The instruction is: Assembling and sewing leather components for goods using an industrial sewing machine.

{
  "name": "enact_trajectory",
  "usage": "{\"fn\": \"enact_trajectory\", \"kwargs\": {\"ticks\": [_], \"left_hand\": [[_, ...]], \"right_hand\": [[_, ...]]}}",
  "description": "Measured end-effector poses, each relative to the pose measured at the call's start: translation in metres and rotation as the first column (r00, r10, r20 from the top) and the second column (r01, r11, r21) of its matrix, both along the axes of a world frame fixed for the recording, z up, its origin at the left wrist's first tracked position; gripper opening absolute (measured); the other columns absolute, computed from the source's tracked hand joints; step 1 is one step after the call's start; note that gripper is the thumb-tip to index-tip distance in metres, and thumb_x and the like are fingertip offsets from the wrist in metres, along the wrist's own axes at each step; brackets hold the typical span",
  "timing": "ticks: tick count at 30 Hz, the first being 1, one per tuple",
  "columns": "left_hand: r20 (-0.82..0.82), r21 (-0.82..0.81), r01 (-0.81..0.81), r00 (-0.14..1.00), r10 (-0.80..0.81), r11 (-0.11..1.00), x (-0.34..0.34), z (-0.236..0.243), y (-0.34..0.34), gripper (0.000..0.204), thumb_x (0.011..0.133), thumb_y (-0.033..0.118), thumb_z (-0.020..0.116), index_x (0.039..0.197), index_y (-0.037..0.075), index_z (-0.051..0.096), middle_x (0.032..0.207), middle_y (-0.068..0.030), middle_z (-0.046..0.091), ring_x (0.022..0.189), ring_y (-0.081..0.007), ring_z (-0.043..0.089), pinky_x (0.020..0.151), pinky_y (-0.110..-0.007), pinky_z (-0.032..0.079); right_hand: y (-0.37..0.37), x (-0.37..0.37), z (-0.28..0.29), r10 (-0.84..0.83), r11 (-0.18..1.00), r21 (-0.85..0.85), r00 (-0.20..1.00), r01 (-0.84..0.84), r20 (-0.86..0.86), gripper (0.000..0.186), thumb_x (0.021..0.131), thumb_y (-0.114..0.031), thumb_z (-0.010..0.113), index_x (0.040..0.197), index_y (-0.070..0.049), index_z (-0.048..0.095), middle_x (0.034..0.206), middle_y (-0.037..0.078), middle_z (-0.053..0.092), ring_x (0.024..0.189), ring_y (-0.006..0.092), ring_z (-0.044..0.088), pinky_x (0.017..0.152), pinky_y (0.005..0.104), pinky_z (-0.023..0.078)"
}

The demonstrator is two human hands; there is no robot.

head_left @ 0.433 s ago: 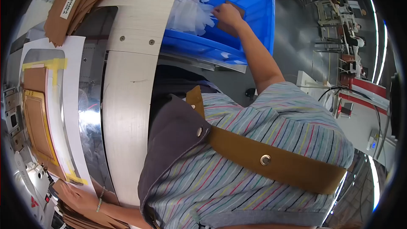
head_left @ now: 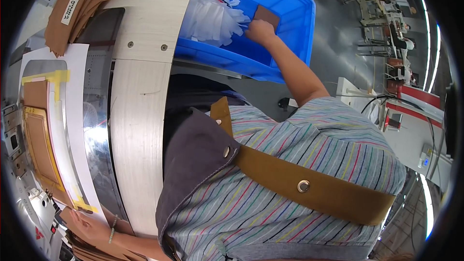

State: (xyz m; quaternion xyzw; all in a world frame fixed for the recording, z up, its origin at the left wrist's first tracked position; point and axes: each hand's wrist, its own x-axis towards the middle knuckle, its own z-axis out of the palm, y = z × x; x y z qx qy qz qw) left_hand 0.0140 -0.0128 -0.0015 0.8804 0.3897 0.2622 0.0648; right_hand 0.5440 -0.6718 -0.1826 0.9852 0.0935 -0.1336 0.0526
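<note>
My right hand (head_left: pixel 261 32) is inside a blue plastic bin (head_left: pixel 290 63) at the top. Its fingers are curled closed near the ends of a bundle of white strips (head_left: pixel 212 21), and what they hold, if anything, is hidden. Just beyond it in the bin sits a flat brown piece (head_left: pixel 267 16). At the lower left my left hand (head_left: pixel 89 226), with a beaded bracelet at the wrist, is closed on the edge of a brown leather-like piece (head_left: pixel 66 216). More brown pieces (head_left: pixel 92 251) are stacked under that hand.
A white sheet carries a yellow-taped template (head_left: pixel 43 145) with a brown panel, at the left. Another pile of brown pieces (head_left: pixel 79 5) lies at the upper left. The pale table edge (head_left: pixel 137 116) runs between this work and my body. Machine parts (head_left: pixel 41 212) stand at the far left.
My right hand has shifted slightly down in the bin, so more of the brown piece shows. The table and bin have slid a little left in view. My left hand has barely moved.
</note>
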Motion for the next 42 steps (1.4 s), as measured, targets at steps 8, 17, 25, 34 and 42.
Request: {"fn": "enact_trajectory", "kwargs": {"ticks": [8,17,25,34,42], "left_hand": [[0.068,-0.121,-0.056,0.996,0.065,0.991,0.006,-0.006,-0.002,0.040,0.112,0.023,0.059,0.134,-0.009,0.068,0.136,-0.0197,0.072,0.121,-0.0267,0.072,0.102,-0.035,0.058],[-0.075,0.110,0.109,0.992,-0.101,0.988,0.003,0.024,-0.008,0.037,0.112,0.019,0.056,0.136,-0.006,0.068,0.140,-0.0169,0.071,0.126,-0.0267,0.069,0.108,-0.035,0.053],[0.427,-0.506,0.414,0.883,-0.197,0.757,0.087,0.059,-0.112,0.038,0.113,0.018,0.051,0.139,-0.006,0.065,0.137,-0.0179,0.071,0.121,-0.0241,0.069,0.101,-0.037,0.056],[0.538,-0.843,0.517,0.805,0.248,0.152,0.117,0.042,-0.140,0.061,0.117,0.044,0.036,0.159,0.000,0.046,0.147,-0.0196,0.062,0.118,-0.0207,0.069,0.103,-0.035,0.054],[0.476,-0.723,0.299,0.869,0.136,0.623,0.068,0.034,-0.126,0.049,0.106,0.014,0.066,0.153,0.004,0.056,0.147,-0.0114,0.064,0.120,-0.0165,0.065,0.103,-0.032,0.052]], "right_hand": [[-0.018,-0.008,-0.034,0.083,0.934,-0.334,0.987,-0.125,-0.138,0.033,0.086,-0.029,0.072,0.111,-0.009,0.082,0.121,0.015,0.078,0.112,0.0308,0.077,0.091,0.0459,0.062],[-0.037,0.074,0.106,-0.060,0.828,0.493,0.915,0.269,-0.399,0.031,0.093,-0.025,0.066,0.102,0.002,0.077,0.093,0.013,0.078,0.080,0.0207,0.078,0.071,0.0340,0.063],[0.158,0.003,0.337,0.584,0.483,0.870,0.778,-0.100,-0.234,0.022,0.099,-0.013,0.063,0.113,0.004,0.067,0.083,0.001,0.068,0.064,0.0066,0.060,0.056,0.0240,0.047],[0.378,-0.129,0.274,0.960,0.237,0.951,0.101,0.199,-0.261,0.050,0.108,-0.031,0.067,0.142,0.005,0.060,0.122,0.015,0.076,0.107,0.0219,0.075,0.094,0.0343,0.059],[0.389,-0.102,0.241,0.882,0.243,0.785,0.467,-0.571,0.067,0.042,0.094,-0.016,0.078,0.133,-0.002,0.069,0.115,0.008,0.076,0.097,0.0194,0.071,0.087,0.0316,0.056]]}}
